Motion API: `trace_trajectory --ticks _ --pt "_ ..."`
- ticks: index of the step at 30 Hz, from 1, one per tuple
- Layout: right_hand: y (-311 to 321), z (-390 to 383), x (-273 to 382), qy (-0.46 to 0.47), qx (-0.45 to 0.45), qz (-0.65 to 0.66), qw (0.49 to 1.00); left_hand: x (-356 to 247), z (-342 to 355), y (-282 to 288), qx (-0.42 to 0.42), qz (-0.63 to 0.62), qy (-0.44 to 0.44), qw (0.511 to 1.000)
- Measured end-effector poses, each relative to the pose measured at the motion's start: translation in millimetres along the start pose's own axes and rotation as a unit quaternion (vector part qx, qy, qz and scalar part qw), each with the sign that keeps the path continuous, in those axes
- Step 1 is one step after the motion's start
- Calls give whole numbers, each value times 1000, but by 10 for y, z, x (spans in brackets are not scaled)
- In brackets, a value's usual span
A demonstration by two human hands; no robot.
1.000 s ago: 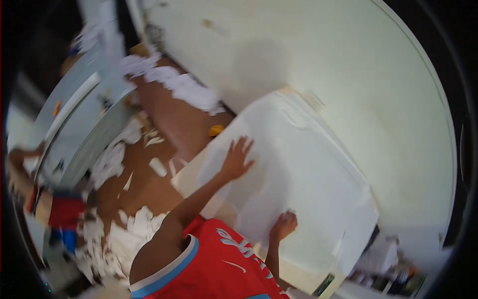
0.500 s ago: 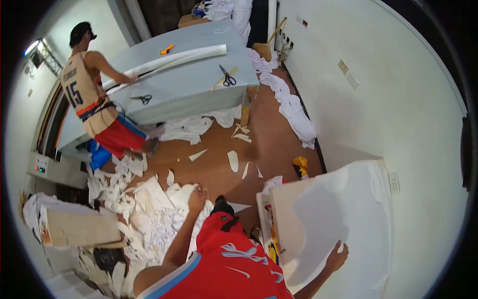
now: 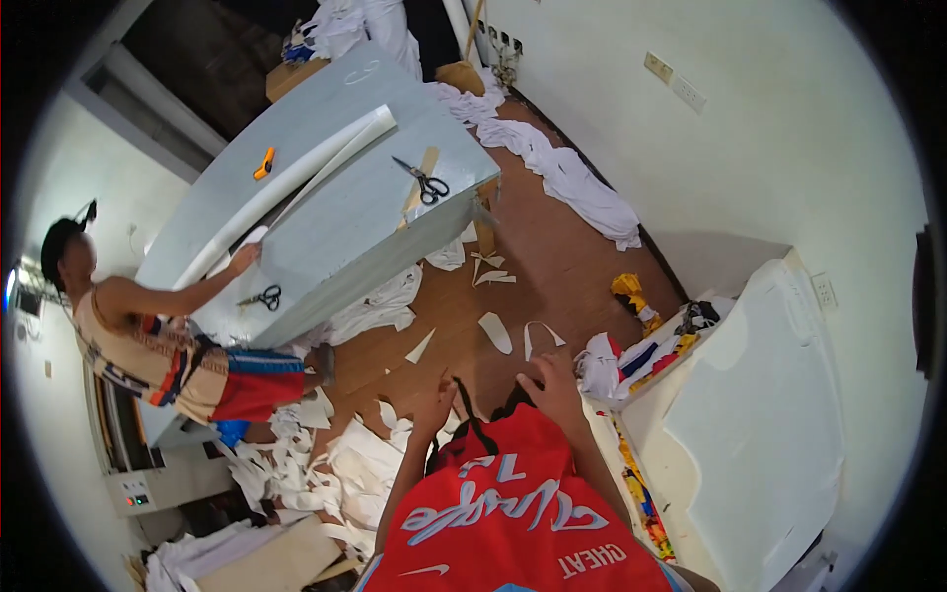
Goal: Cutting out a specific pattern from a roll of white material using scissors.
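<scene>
Both of my hands are in front of my waist, above the brown floor. My left hand (image 3: 432, 405) has its fingers partly bent and apart, with nothing visible in them. Right beside it a black cord (image 3: 466, 400) runs down to my red shirt (image 3: 493, 493); whether the fingers touch it I cannot make out. My right hand (image 3: 554, 387) is held with fingers spread and nothing in it. To its right stands a pale low table or box (image 3: 646, 439) with a large white sheet (image 3: 764, 424) lying on top.
A co-worker (image 3: 148, 326) leans at a grey table (image 3: 345, 222), one hand by a long white roll (image 3: 286, 187). Scissors (image 3: 424, 183) and an orange tool (image 3: 264, 163) lie there. White scraps (image 3: 365, 469) cover the floor at left. A box of coloured cloth (image 3: 651, 355) stands right.
My right hand has left the white sheet and come in front of my waist. My left hand has moved nearer to it. The view has turned, and the co-worker appears farther left and lower.
</scene>
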State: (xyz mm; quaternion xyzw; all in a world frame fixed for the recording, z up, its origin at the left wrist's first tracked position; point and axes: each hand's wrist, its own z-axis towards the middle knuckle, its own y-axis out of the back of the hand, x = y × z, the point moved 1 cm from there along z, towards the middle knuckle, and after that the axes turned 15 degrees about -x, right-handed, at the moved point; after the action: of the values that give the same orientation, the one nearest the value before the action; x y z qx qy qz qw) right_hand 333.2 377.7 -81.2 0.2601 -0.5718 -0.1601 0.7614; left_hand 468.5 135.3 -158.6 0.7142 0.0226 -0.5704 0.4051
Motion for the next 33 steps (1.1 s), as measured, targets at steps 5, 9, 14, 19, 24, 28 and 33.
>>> trace_trajectory --ticks 5,9,14,19,24,28,33 --pt "-723 621 -387 -33 113 -73 990 86 588 268 -10 28 118 993" --pt "-986 1170 -793 -150 141 -91 974 -132 1740 332 -129 124 -20 984" --pt "-1358 1875 -1356 -214 201 -123 948 522 3821 198 -326 180 -46 927" --pt "-1565 2499 -1501 -374 230 -105 892 644 4994 -167 -369 311 93 871" --pt "-2009 3289 -1292 -357 296 -104 880 576 4951 -183 -416 458 77 782" --pt "-2390 3461 -1443 -340 132 -38 930 432 5147 -295 -385 392 97 830" --pt "-2661 4052 -1068 -287 82 66 952 361 5120 -241 -417 406 128 803"
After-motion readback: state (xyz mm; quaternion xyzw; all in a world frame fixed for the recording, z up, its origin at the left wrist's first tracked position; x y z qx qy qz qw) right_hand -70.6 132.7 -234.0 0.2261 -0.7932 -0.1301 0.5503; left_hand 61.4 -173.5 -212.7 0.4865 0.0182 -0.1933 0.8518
